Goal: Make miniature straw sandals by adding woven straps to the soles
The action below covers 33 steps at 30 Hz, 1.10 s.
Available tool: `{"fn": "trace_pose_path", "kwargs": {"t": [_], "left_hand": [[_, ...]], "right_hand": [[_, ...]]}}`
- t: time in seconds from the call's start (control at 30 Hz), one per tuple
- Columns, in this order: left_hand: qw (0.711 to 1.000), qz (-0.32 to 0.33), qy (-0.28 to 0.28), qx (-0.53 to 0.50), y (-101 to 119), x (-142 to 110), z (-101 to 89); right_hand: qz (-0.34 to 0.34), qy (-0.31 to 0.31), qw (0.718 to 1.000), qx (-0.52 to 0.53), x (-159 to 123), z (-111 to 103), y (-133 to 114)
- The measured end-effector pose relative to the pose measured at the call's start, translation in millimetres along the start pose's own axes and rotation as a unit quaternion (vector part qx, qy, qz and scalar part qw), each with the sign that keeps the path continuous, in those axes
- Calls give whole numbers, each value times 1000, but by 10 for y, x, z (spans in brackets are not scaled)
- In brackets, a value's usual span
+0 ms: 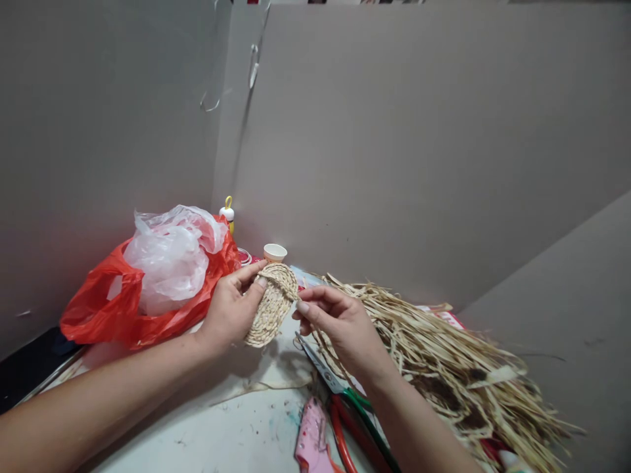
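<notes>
1. Smooth grey panels (394, 144) stood behind a stained white tabletop (231, 427).
2. Above it, the left hand (229, 309) pinched an oval piece of coiled tan straw (273, 309); the right hand (348, 328) pinched its three-o'clock edge.
3. From the piece, loose tan strands (428, 328) lay toward four o'clock, green-handled metal scissors (323, 371) at five.

I see the woven piece (272, 318) in pale straw colour, patterned with curved braided rows. To its left are a red bag (106, 302) and a whitish bag (170, 269); to its right, tan strands (428, 328).
</notes>
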State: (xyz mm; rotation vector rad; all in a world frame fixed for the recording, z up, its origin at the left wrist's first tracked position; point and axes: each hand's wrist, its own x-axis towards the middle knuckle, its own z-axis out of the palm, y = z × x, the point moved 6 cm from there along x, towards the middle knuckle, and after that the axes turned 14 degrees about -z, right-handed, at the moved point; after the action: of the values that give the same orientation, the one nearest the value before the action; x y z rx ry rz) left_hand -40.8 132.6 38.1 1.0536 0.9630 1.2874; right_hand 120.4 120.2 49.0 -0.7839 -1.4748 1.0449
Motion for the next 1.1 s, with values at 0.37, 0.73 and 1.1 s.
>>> {"fn": "trace_pose_path", "kwargs": {"t": [0.37, 0.73, 1.1], "left_hand": [[984, -100, -49, -142, -41, -29, 83], [976, -93, -133, -142, 63, -130, 216], [980, -93, -139, -107, 50, -208, 258]], "right_hand": [[-1, 15, 997, 82, -6, -49, 82], [-17, 62, 994, 85, -14, -186, 50], [-21, 24, 996, 85, -29, -126, -21]]}}
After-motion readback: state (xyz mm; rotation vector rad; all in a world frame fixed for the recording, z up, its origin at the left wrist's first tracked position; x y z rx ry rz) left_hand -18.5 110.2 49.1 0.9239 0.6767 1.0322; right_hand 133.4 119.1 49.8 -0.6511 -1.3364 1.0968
